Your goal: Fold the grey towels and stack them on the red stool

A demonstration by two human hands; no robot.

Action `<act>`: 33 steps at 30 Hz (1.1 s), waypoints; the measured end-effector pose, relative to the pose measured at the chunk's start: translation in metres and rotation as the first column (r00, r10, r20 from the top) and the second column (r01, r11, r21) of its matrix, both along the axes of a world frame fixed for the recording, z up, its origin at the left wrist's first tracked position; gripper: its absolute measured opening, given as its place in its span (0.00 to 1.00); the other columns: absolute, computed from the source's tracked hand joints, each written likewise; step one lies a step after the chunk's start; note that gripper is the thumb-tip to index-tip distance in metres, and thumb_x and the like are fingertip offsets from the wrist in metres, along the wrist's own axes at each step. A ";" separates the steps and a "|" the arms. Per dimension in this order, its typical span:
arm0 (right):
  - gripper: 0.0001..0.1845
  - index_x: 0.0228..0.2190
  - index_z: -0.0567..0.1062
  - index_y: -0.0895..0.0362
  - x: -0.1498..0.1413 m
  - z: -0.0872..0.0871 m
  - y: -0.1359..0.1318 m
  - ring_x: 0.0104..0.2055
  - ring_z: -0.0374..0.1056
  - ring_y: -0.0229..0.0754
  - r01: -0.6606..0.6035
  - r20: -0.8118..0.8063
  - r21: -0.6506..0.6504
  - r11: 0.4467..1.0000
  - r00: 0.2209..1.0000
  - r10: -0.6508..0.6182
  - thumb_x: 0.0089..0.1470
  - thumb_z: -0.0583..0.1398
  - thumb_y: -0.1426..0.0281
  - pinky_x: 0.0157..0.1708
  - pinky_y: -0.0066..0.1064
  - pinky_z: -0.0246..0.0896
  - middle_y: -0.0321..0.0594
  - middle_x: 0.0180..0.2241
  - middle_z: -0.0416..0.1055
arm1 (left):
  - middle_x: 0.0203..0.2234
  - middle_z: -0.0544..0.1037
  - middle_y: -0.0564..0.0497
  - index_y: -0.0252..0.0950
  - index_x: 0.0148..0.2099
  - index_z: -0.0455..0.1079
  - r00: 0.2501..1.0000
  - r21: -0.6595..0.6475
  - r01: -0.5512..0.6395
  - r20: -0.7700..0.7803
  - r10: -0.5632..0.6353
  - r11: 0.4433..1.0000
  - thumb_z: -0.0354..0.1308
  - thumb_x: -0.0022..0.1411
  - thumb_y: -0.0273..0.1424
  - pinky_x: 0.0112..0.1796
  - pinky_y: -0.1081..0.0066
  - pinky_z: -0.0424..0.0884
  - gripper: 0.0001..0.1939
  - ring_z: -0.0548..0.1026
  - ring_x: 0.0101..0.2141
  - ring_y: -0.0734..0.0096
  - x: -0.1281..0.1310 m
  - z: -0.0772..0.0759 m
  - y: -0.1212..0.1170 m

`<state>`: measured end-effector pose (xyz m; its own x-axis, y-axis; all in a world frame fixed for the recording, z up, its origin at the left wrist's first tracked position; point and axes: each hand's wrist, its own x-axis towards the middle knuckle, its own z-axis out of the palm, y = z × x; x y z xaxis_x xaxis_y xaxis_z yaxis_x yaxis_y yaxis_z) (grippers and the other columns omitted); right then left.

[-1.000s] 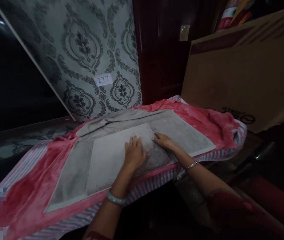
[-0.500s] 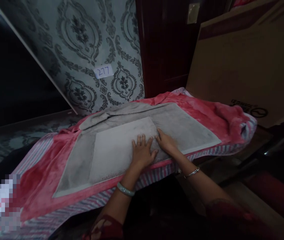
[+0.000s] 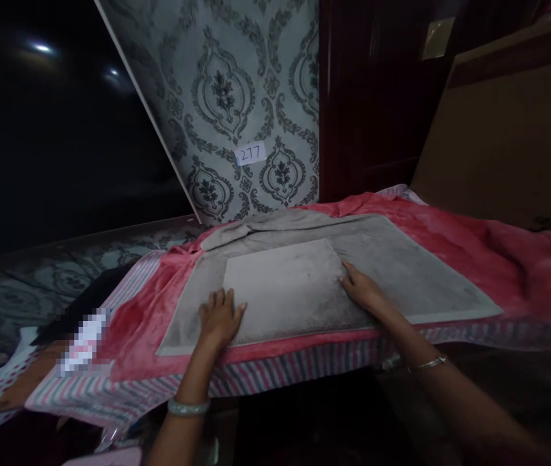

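A grey plush cloth [image 3: 416,275] lies spread out, its far edge folded over in a loose roll. On its middle rests a paler grey rectangular piece [image 3: 280,278], flat, its material hard to make out. My left hand [image 3: 218,320] is spread flat, palm down, over the left edge of the pale piece and the grey cloth beside it. At the opposite edge of that piece, my right hand [image 3: 363,289] touches down with thumb and forefinger stretched out and slightly apart. The other fingers of the right hand are partly hidden.
Beneath the grey cloth are a red plush blanket [image 3: 460,243] and a striped cloth [image 3: 275,372] hanging over the front edge. A dark screen [image 3: 62,142] stands at the left, a large cardboard box [image 3: 513,142] at the right. Patterned wallpaper bears a label [image 3: 250,153] reading 277.
My left hand has slid leftward across the pale piece, from beside my right hand to its left edge. My right hand stays at the right edge. The view has shifted left.
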<state>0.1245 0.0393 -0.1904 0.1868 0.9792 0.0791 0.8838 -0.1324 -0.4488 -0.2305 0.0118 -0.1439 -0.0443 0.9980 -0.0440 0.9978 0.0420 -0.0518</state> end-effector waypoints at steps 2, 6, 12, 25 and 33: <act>0.32 0.67 0.58 0.61 -0.001 0.017 0.009 0.51 0.72 0.52 0.016 0.053 0.020 1.000 0.998 -0.017 0.64 0.52 0.66 0.48 0.37 0.64 0.54 0.51 0.74 | 0.71 0.51 0.36 0.30 0.71 0.54 0.999 0.053 0.040 0.010 -0.041 0.998 0.41 0.71 0.42 0.64 0.38 0.48 0.33 0.48 0.69 0.42 0.010 0.013 0.015; 0.30 0.65 0.61 0.60 -0.028 0.054 0.039 0.61 0.62 0.54 -0.057 0.193 0.140 0.988 0.981 0.030 0.64 0.51 0.67 0.57 0.42 0.59 0.56 0.61 0.65 | 0.71 0.48 0.38 0.30 0.71 0.53 0.966 0.075 0.245 0.062 -0.250 0.967 0.44 0.71 0.40 0.66 0.44 0.44 0.32 0.46 0.70 0.52 0.061 0.033 0.058; 0.29 0.66 0.61 0.51 -0.070 0.032 0.073 0.70 0.46 0.56 -0.186 0.316 0.094 0.978 0.937 0.147 0.67 0.48 0.57 0.64 0.57 0.44 0.45 0.69 0.52 | 0.71 0.51 0.40 0.35 0.72 0.52 0.906 0.116 0.396 0.112 -0.408 0.911 0.41 0.71 0.45 0.66 0.43 0.44 0.33 0.48 0.70 0.53 0.113 0.003 0.103; 0.30 0.67 0.59 0.49 -0.066 0.008 0.075 0.71 0.44 0.55 -0.186 0.340 0.050 0.981 0.927 0.158 0.68 0.46 0.56 0.65 0.57 0.44 0.42 0.70 0.50 | 0.71 0.54 0.46 0.42 0.72 0.51 0.981 0.062 0.067 0.178 -0.077 0.996 0.38 0.72 0.46 0.65 0.46 0.50 0.31 0.50 0.69 0.53 -0.004 -0.010 0.134; 0.30 0.67 0.60 0.50 -0.065 0.015 0.072 0.71 0.43 0.55 -0.200 0.300 0.056 0.978 0.938 0.174 0.68 0.47 0.56 0.65 0.58 0.41 0.44 0.70 0.50 | 0.65 0.62 0.33 0.27 0.68 0.59 0.975 0.125 -0.125 0.197 0.098 0.984 0.41 0.71 0.41 0.61 0.56 0.59 0.32 0.60 0.65 0.50 -0.010 -0.005 0.119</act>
